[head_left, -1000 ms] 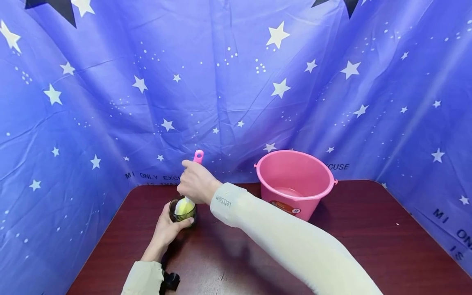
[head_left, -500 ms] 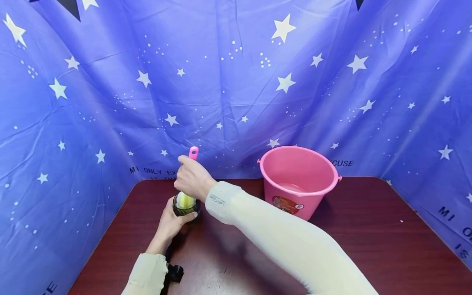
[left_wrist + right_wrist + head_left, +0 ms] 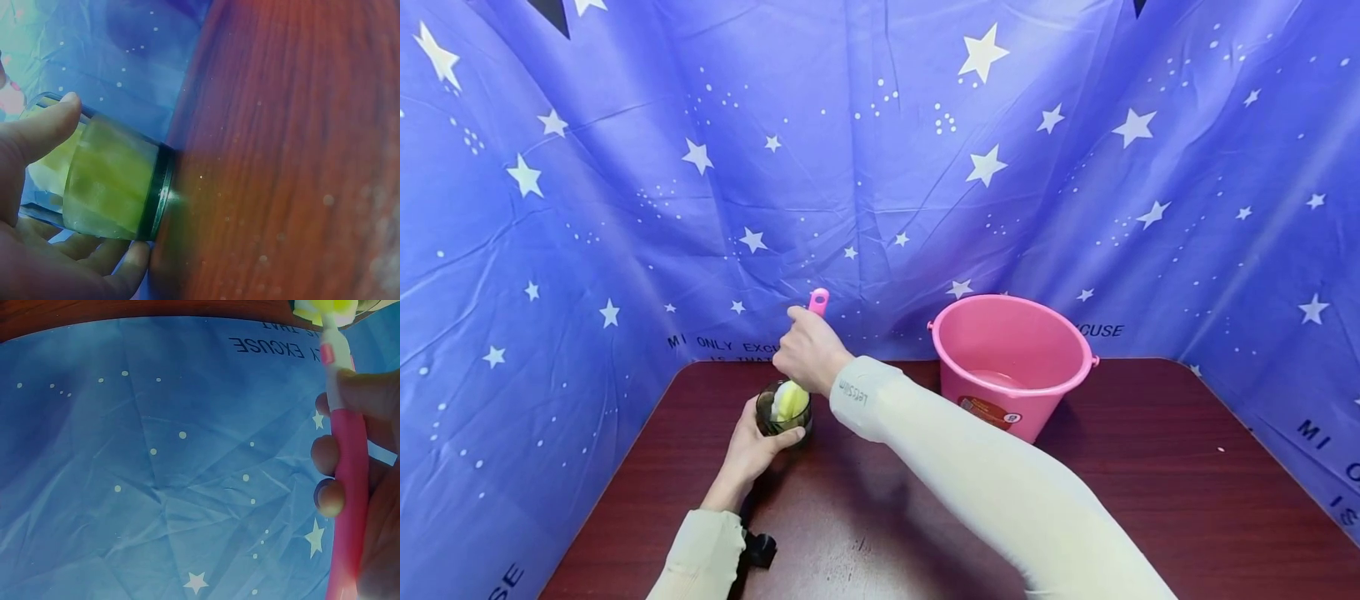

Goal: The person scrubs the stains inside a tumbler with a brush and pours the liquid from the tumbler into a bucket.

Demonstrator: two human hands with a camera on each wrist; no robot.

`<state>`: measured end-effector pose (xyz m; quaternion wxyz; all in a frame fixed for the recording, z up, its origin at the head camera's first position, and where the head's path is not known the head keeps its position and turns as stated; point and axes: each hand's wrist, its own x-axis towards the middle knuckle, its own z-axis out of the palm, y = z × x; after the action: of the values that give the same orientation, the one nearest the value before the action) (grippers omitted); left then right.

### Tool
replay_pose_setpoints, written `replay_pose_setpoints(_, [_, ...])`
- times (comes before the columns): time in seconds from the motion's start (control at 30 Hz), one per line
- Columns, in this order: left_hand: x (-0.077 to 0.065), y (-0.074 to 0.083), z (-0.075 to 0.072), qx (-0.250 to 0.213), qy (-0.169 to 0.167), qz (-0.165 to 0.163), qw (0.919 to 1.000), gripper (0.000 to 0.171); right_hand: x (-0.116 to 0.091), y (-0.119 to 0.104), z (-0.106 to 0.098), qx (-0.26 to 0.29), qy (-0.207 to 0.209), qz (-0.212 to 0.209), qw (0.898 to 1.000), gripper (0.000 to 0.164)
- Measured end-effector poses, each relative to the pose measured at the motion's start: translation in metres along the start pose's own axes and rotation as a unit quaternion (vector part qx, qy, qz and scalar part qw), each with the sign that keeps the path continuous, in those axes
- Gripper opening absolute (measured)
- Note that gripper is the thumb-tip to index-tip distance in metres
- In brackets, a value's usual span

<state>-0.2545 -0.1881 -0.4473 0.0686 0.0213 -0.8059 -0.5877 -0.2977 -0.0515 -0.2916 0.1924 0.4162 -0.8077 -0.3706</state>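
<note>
- backdrop, one: blue fabric printed with white stars (image 3: 880, 183), hung around the back and both sides.
- worktop, one: dark red-brown wood grain (image 3: 1157, 483).
- sleeves, two: pale cream cloth; the right sleeve (image 3: 970, 479) crosses the worktop in front of the bucket, the left sleeve (image 3: 696, 554) is cut off by the lower edge.
- bucket, one: pink plastic, round, open-topped (image 3: 955, 390); upright on the worktop, well apart from the hands, to their right.
- hands, two: right hand (image 3: 811, 352) with fingers wrapped round the brush handle; left hand (image 3: 754, 450) with thumb and fingers round opposite sides of the cup.
- brush, one: long pink-and-white plastic handle with a yellow-and-white head (image 3: 351, 469); long axis steep, running from the cup's mouth up through the right hand, directly above. head inside the cup.
- cup, one: green-tinted clear glass, short, cylindrical (image 3: 112, 178); mouth up, left hand nearer.
- black item, one: small (image 3: 762, 550), beside the left cuff; nature hard to make out.

condition notes: mid-handle hidden by the right hand in the head view; head's lower end blurred through glass; cannot tell whether the cup's base touches the worktop.
</note>
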Motion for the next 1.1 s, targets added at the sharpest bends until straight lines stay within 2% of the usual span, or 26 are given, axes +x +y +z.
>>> replay_pose_setpoints(0.4, [0.002,0.000,-0.001,-0.005,-0.006,-0.003,1.0000,0.085,-0.007,0.004,-0.005,0.013,0.015,-0.029,0.999,0.011])
replay_pose_setpoints(0.63, [0.002,-0.003,-0.001,0.002,-0.005,-0.008,1.0000,0.083,-0.006,-0.001,-0.010,-0.017,0.045,-0.054,0.997,0.014])
replay_pose_setpoints(0.9, [0.001,-0.003,-0.002,0.010,-0.005,-0.013,0.9998,0.084,-0.003,-0.010,-0.011,-0.049,0.099,-0.045,0.993,0.026])
replay_pose_setpoints(1.1, [0.001,-0.003,-0.002,0.011,-0.010,-0.014,0.9998,0.083,0.003,-0.016,-0.013,-0.060,0.092,-0.036,0.993,0.026])
